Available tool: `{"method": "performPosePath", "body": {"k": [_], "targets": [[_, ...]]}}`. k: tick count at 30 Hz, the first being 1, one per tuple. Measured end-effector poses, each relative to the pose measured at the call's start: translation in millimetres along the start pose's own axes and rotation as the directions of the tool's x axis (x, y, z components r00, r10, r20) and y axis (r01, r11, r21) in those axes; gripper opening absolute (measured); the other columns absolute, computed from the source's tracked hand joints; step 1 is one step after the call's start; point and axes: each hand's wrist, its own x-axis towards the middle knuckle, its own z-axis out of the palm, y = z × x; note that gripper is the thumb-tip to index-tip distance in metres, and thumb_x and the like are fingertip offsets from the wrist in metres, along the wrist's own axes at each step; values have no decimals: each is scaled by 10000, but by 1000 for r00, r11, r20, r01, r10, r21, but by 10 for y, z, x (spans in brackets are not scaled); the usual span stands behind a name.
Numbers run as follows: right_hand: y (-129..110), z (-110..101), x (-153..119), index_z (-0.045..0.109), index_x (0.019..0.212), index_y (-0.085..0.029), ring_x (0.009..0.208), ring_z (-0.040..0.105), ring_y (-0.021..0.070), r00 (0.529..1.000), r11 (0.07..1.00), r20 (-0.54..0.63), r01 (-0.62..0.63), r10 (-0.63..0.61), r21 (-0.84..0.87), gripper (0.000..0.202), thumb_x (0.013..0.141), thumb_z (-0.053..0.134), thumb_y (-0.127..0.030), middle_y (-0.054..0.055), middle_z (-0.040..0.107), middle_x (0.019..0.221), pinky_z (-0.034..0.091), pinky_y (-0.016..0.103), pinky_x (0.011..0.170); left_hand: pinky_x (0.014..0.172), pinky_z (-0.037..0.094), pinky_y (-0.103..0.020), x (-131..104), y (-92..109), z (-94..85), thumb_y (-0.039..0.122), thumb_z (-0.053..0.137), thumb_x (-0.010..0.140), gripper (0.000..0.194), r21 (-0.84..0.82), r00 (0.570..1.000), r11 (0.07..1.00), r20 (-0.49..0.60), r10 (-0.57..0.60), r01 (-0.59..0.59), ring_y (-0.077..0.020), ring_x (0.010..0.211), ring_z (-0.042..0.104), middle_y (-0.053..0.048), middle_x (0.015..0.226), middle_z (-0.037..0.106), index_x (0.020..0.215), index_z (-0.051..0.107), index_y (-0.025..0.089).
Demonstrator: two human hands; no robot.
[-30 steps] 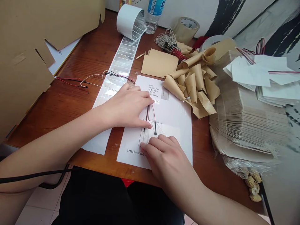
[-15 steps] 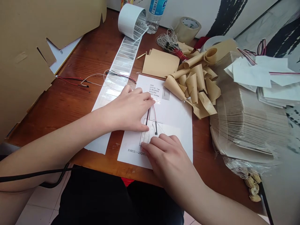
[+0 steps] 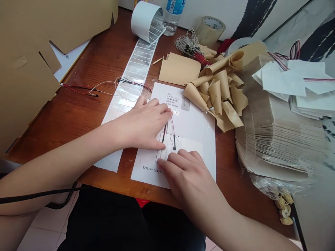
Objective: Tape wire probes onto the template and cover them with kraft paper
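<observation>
A printed white sheet (image 3: pixel 201 129) lies on the brown table. On it are red and black wires (image 3: pixel 173 130) with a small black tip, over a drawn rectangle and a pale, see-through piece (image 3: pixel 162 153). My left hand (image 3: pixel 153 122) lies across the wires' upper end, fingers on the sheet and thumb stretched apart towards the rectangle. My right hand (image 3: pixel 187 170) rests lower, its fingers curled and pressed together, the index fingertip at the rectangle's lower left corner. What its fingers pinch, if anything, is hidden under the hand.
A label strip (image 3: pixel 136 66) unrolls from a roll (image 3: pixel 142 21) beside a bottle (image 3: pixel 174 15). Loose wires (image 3: pixel 133 83) cross it. Curled brown papers (image 3: pixel 216 94), a wire bundle (image 3: pixel 192 48) and tape (image 3: pixel 210 29) lie behind. A wrapped card stack (image 3: pixel 277 139) is right, a cardboard box (image 3: pixel 52 42) left.
My left thumb has shifted slightly down and left. Both hands otherwise keep their places, and the wires lie as before. The view has shifted very slightly.
</observation>
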Motion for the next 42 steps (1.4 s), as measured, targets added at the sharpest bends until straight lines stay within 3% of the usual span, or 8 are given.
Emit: {"method": "performPosePath", "body": {"k": [7,12,17,31,42], "targets": [[-5,5,1,744,889,-161,680,439,186,1000,1000,-22,4,-4,9,228,952,572,-26,8,589,688,304,320,667,1054,320,-507,-38,36,1,518,662,828,706,22,1000,1000,25,13,-13,-382,1285,478,-184,1553,527,1409,576,127],[1,-168,9,737,941,-165,711,476,195,1000,997,-4,29,-29,68,191,1007,558,-155,13,606,722,329,340,715,1054,314,-511,-37,44,13,499,683,803,717,-7,1000,1000,7,8,-8,-377,1244,495,-160,1521,565,1418,570,148],[128,-281,-9,723,889,-197,703,467,194,1000,1000,-25,16,-16,-8,220,991,550,-107,1,604,702,300,349,752,1069,301,-526,-38,43,19,514,684,808,703,-11,1000,1000,6,15,-15,-381,1255,490,-162,1522,563,1400,583,151],[154,-169,38,696,814,-183,709,437,191,1000,1000,16,13,-13,-3,204,917,611,-29,0,575,702,284,334,715,1108,300,-548,-51,32,6,502,599,864,651,-14,999,1000,44,17,-16,-379,1288,487,-170,1614,477,1397,592,128],[181,-153,39,687,789,-173,702,459,190,1000,1000,16,-17,17,-26,183,894,639,-31,1,571,697,274,330,699,1150,252,-551,-47,58,8,606,662,798,875,-27,997,1000,77,15,-13,-400,1343,447,-184,1646,426,1494,506,99]]}}
